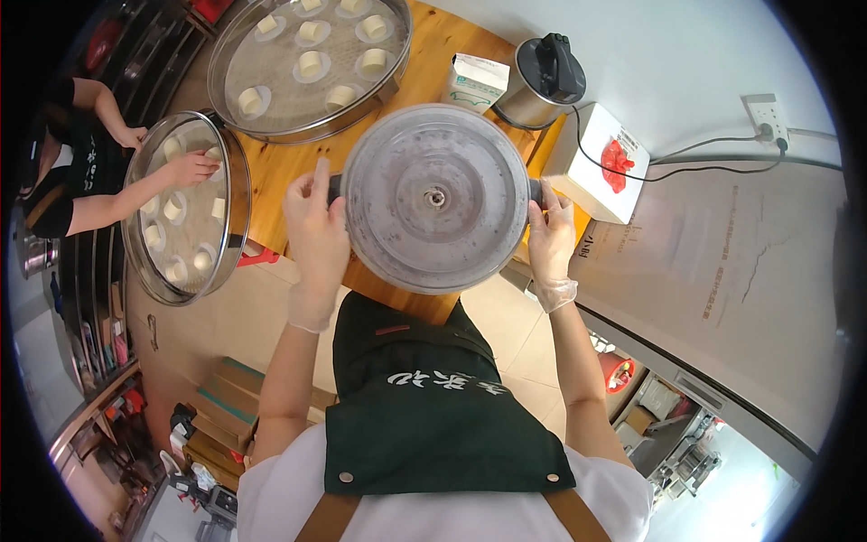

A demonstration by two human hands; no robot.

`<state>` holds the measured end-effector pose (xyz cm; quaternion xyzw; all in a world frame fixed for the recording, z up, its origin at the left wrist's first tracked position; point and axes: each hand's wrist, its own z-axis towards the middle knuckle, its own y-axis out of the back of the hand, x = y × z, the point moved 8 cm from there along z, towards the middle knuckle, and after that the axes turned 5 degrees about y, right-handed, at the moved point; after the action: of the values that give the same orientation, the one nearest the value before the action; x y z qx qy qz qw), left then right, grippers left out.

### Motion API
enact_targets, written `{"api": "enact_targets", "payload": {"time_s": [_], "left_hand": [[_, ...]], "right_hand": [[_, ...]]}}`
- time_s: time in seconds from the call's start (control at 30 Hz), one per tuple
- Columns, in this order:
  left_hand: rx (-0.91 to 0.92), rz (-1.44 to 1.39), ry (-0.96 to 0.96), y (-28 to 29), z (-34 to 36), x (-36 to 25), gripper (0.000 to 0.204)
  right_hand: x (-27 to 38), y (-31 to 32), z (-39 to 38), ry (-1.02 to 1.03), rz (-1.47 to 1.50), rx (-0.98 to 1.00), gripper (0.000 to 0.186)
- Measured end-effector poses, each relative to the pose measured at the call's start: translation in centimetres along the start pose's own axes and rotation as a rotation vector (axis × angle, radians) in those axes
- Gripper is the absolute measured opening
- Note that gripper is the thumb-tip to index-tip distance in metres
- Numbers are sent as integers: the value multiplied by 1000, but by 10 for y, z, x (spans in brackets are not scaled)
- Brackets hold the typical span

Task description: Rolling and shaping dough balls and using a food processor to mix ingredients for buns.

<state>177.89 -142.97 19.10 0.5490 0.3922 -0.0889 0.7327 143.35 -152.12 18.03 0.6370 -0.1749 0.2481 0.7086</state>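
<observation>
In front of my chest is a round pot point(388, 244) with dark side handles, topped by a cloudy see-through lid point(433, 149) with a small metal fitting at its centre. A clear glove covers each hand. My left hand point(316, 221) is at the left handle, its index finger pointing away from me and its thumb near the rim. My right hand point(551, 235) closes round the right handle, thumb on the near side. The pot overlaps the near end of the wooden table point(280, 185); whether it rests there or is lifted, I cannot tell.
A large round steamer tray point(271, 68) holds several pale dough pieces on paper rounds. At left, a co-worker's hand point(194, 168) reaches into a second tray point(237, 244). An electric kettle point(533, 86), a carton point(479, 81) and a white box point(591, 181) stand back right. A cord point(695, 172) runs to the wall socket.
</observation>
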Motion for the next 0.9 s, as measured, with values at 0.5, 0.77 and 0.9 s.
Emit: {"api": "enact_targets", "payload": {"time_s": [0.5,0.77,0.9], "left_hand": [[158,169,-221,-24,-29,-66,95],[129,144,-187,-24,-31,-61,97],[164,115,-221,-31,-31,-66,98]], "right_hand": [[-34,-18,272,85,-191,-52,45],[-76,-56,317,-199,469,32,10],[-79,13,302,-125,503,-51,15]]}}
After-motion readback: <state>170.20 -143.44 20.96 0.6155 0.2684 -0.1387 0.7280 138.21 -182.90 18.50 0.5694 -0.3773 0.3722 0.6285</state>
